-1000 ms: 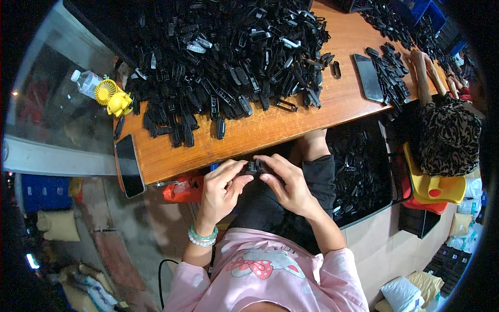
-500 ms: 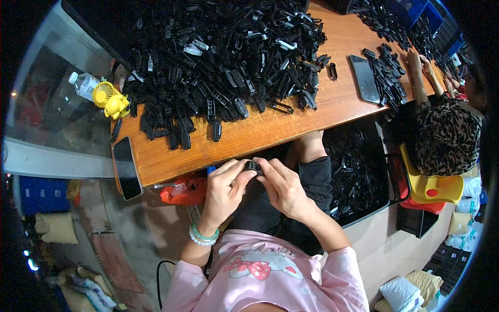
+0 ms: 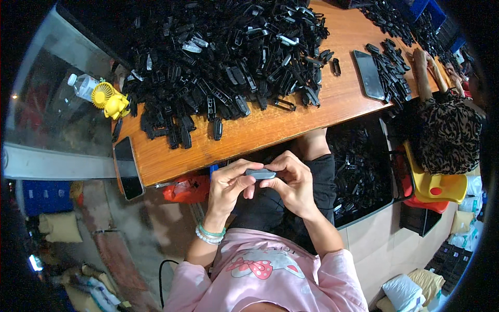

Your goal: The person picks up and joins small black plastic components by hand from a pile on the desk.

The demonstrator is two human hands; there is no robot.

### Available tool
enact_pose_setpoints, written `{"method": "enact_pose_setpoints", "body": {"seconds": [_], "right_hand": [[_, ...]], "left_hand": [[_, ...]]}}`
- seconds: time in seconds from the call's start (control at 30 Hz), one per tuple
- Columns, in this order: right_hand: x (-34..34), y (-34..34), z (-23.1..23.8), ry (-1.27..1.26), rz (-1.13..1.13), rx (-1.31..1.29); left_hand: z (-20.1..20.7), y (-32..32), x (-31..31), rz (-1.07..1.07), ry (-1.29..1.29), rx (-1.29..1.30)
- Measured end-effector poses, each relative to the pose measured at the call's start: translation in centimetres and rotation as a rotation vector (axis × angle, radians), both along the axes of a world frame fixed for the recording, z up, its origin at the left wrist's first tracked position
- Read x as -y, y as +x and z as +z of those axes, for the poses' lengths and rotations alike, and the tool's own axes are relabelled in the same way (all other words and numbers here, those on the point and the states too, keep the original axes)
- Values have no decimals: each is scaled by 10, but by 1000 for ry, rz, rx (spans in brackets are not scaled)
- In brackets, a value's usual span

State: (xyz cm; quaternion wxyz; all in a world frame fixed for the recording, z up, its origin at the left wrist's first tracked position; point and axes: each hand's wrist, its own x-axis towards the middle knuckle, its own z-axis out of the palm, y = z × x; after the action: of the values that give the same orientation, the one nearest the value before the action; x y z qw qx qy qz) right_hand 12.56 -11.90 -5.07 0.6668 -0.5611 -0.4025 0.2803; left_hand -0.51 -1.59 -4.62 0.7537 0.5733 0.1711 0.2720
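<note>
Just past the near edge of the wooden table (image 3: 208, 141), above my lap, both hands hold one small, long plastic part (image 3: 260, 174) with rounded ends. Its smooth grey face shows. My left hand (image 3: 226, 187) pinches one end between thumb and fingers, and a beaded bracelet circles that wrist. At the other end, my right hand (image 3: 293, 183) grips it with thumb and forefinger. The part's underside is hidden. On the table beyond lies a large heap of similar black plastic parts (image 3: 208, 73).
A phone (image 3: 128, 165) rests at the table's left corner, near a yellow fan (image 3: 110, 100) and a bottle (image 3: 83, 85). Another phone (image 3: 368, 75) lies right, beside more parts. Below is a bin of black parts (image 3: 358, 166). A co-worker (image 3: 448, 132) sits near a yellow stool (image 3: 442, 188).
The part has turned in my fingers, and its long grey face now shows. My right hand has shifted to the right, leaving a wider gap between the hands.
</note>
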Motion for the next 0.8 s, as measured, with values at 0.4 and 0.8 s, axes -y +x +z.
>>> {"method": "enact_pose_setpoints", "body": {"seconds": [0.4, 0.8], "right_hand": [[-26, 37, -16, -202, -287, 680], [-36, 41, 11, -403, -312, 705]], "left_hand": [[-11, 21, -72, 668, 1013, -639], [2, 5, -21, 271, 142, -249]]}}
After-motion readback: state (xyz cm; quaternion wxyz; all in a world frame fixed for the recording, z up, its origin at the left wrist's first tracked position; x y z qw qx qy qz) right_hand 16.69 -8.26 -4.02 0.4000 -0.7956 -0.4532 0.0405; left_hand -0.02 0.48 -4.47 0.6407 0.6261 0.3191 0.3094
